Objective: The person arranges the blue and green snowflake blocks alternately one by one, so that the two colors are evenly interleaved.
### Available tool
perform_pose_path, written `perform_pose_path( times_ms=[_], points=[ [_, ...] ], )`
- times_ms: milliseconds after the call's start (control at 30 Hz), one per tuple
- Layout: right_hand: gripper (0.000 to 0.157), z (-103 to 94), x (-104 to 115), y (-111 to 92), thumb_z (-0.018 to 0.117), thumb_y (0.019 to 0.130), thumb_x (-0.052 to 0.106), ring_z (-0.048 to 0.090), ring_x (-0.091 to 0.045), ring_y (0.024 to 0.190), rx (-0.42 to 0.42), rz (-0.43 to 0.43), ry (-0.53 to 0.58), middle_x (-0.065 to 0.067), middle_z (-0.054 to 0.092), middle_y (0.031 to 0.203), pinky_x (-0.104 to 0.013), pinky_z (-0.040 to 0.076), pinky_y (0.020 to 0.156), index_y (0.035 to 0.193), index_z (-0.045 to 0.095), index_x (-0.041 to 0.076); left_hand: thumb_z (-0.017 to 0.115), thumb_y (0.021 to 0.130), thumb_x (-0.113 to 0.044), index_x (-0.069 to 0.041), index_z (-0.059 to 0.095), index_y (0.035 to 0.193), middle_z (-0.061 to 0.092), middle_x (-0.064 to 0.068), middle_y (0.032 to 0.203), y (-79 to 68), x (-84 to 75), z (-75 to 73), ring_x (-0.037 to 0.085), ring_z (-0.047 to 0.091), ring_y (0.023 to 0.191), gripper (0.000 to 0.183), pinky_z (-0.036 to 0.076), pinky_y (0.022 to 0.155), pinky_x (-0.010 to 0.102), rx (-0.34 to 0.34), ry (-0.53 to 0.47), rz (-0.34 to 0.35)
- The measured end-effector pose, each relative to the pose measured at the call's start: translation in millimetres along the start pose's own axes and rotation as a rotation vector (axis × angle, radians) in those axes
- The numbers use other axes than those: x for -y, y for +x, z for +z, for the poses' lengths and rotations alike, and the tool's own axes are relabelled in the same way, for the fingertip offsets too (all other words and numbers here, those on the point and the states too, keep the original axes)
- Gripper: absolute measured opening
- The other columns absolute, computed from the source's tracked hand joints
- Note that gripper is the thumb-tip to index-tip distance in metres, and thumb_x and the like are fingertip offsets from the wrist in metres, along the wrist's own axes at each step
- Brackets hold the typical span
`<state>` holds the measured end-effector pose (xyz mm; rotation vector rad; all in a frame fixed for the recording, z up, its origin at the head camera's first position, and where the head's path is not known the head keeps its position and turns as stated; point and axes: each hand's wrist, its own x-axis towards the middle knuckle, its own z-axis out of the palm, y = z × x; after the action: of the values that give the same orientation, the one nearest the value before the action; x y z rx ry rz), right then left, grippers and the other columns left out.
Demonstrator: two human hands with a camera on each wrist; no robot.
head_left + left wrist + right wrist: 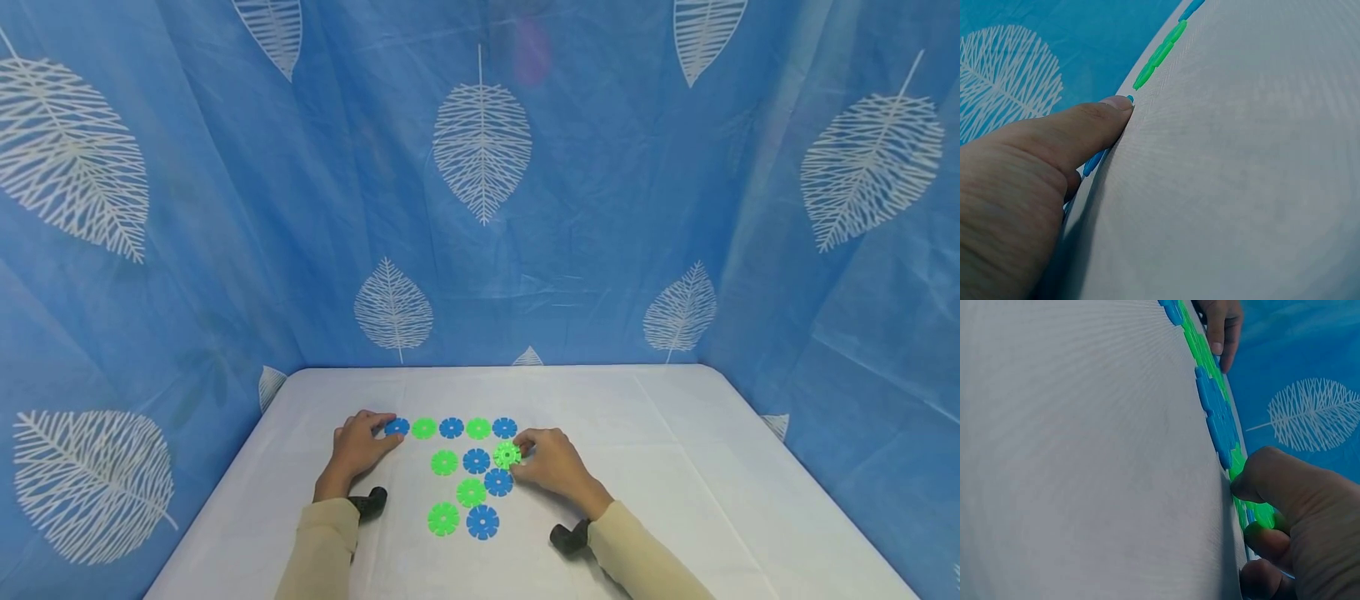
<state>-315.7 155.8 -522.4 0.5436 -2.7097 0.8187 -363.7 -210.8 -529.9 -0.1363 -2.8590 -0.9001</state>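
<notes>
Left hand pinches a blue disc — right hand pinches a green disc.

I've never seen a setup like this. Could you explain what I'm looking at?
There's no robot here: these are a person's two bare hands. The widest picture comes from a camera worn on the head, looking forward and down. The other two come from cameras worn on the wrists, each looking closely at its own hand's work.

On the white table lie flat, notched green discs and blue discs, with a row of five in alternating colours at the far side. Behind hangs a blue cloth with white leaf patterns.

The left hand has thumb and finger on the leftmost blue disc of that row. The right hand pinches a green disc.
</notes>
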Motion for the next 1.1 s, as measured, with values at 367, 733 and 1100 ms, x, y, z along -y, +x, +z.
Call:
perform_pose_path(
  times_ms=[367,733,1100],
  points=[
    [0.03,-1.2,-1.6,-3.2,0.086,0.07,0.028,0.06,-0.004,0.074,-0.036,0.006,0.029,0.013,0.068,0.076,-0.027,0.051,0.073,0.095,0.076,0.016,0.075,0.086,-0.044,-0.019,0.068,0.131,0.062,0.013,0.126,-1.1,-1.5,1.3,0.034,0.053,0.119,0.053,0.033,0.092,0.05,-0.001,-0.006,0.007],
    [0.032,-8.4,-4.8,2.2,0.086,0.07,0.025,0.053,0.001,0.058,-0.107,0.003,0.091,0.009,0.073,0.081,-0.021,0.045,0.06,0.099,0.076,0.016,0.075,0.086,-0.045,-0.02,0.068,0.131,0.062,0.013,0.125,0.1,3.1,1.8,0.033,0.053,0.118,0.053,0.033,0.093,0.05,-0.007,0.004,0.009],
    [0.031,-23.1,-8.5,11.8,0.083,0.07,0.031,0.051,-0.001,0.055,-0.169,0.055,0.005,0.008,0.074,0.085,-0.024,0.042,0.055,0.099,0.077,0.021,0.074,0.086,-0.045,-0.019,0.067,0.132,0.061,0.013,0.128,0.1,0.8,0.1,0.034,0.053,0.121,0.053,0.033,0.092,0.051,-0.011,0.011,0.013]
  ],
)
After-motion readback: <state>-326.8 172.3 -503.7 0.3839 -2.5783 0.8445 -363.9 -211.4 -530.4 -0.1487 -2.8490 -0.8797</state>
